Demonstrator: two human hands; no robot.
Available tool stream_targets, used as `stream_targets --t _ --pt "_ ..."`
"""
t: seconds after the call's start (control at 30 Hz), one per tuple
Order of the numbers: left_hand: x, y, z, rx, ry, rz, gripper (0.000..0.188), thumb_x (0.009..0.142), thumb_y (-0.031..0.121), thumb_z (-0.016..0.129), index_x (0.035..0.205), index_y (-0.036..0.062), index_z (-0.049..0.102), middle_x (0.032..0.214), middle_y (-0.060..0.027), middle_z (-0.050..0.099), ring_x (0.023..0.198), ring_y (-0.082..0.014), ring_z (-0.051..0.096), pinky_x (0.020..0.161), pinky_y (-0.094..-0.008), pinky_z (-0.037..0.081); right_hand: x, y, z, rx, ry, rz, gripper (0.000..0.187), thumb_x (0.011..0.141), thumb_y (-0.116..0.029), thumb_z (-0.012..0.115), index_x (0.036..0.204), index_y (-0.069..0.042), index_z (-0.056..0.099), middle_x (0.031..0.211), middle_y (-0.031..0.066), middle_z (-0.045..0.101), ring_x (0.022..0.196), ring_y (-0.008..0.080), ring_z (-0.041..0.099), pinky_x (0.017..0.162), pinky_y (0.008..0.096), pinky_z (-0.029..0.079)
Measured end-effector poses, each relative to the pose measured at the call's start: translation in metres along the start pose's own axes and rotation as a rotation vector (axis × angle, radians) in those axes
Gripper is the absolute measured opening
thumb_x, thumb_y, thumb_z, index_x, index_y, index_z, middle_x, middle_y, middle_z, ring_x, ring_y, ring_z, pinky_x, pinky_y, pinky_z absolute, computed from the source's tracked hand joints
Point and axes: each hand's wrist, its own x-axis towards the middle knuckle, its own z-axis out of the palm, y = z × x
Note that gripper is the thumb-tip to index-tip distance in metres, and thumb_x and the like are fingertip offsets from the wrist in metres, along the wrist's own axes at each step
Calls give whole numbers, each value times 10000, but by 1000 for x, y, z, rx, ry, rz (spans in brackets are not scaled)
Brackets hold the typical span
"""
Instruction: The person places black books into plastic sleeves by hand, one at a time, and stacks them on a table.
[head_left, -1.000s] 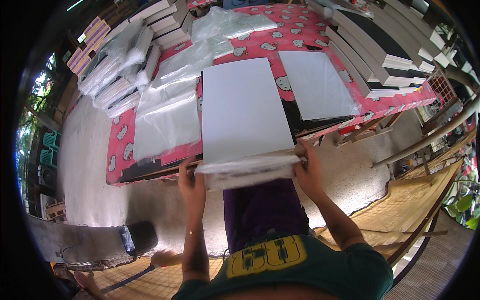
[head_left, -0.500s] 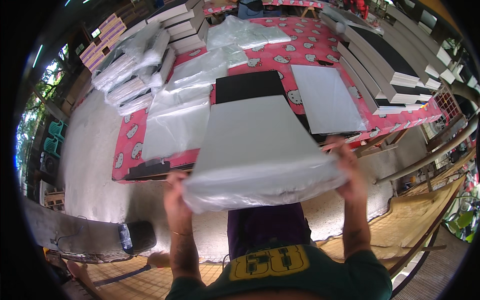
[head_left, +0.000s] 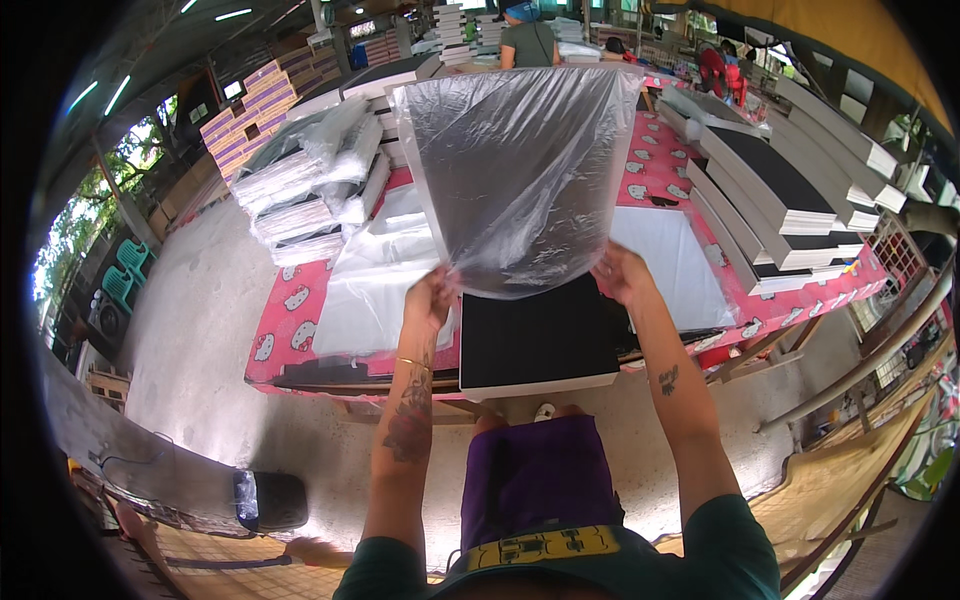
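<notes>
A clear plastic bag [head_left: 525,180] with a dark, flat rectangular panel inside is raised in front of me, tilted up above the table. My left hand [head_left: 430,297] pinches the bag's near left corner, fingers closed. At the near right corner my right hand [head_left: 621,273] grips the same bag. Loose plastic bunches and sags along the near edge between them. Beneath lies a thick black-topped stack [head_left: 540,338] with pale sides, at the table's front edge. Beside it on the right rests a white sheet in plastic [head_left: 675,265]; on the left, flat clear bags [head_left: 375,290].
The table has a pink patterned cover [head_left: 283,310]. Plastic-wrapped bundles [head_left: 305,185] are piled at the left, with boxes [head_left: 262,100] behind. Tall black-and-white stacks [head_left: 770,185] line the right. A person [head_left: 528,40] is beyond the table. A pole [head_left: 850,365] slants at the right.
Both hands have moved forward and up from the table's front edge, lifting and tilting the bagged panel. Its dark face now shows instead of the white one, and the black-topped stack is uncovered.
</notes>
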Motion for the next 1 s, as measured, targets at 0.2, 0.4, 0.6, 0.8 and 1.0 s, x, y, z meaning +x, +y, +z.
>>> stream_targets --t 0.2,0.4,0.6,0.8,1.0 --pt "-30 15 92 434 -169 417 415 912 187 604 1281 27 501 1144 -51 592 1044 -150 522 915 -287 383 1 -3 0 -314 52 -523 287 937 -267 545 1128 -54 570 958 48 643 845 152 582 738 309 427" --pt "-13 -31 85 482 -277 363 334 911 147 623 1207 7 558 1085 -14 624 980 -85 533 883 -237 395 12 25 -41 -846 51 -714 305 937 -290 571 1064 -13 569 785 40 568 728 123 495 674 262 407" --pt "-48 -32 117 402 -443 403 386 939 163 574 1277 8 469 1131 -72 609 1037 -158 562 831 -269 474 -24 13 -64 -353 122 -633 290 941 -257 577 1057 8 598 822 15 599 791 99 523 728 281 432" --pt "-113 -83 217 462 -567 -98 350 956 207 527 1233 65 367 1123 -142 520 697 -218 630 485 -285 541 -61 -54 -124 -160 493 -929 241 966 -144 506 1105 29 600 953 35 622 850 96 524 804 229 408" --pt "-48 -183 273 236 -363 -138 268 922 40 494 1156 5 367 1095 -171 514 618 -242 619 480 -272 534 -75 -100 -201 -527 481 -666 412 954 -221 519 1305 -6 501 1027 71 608 914 112 519 793 227 402"
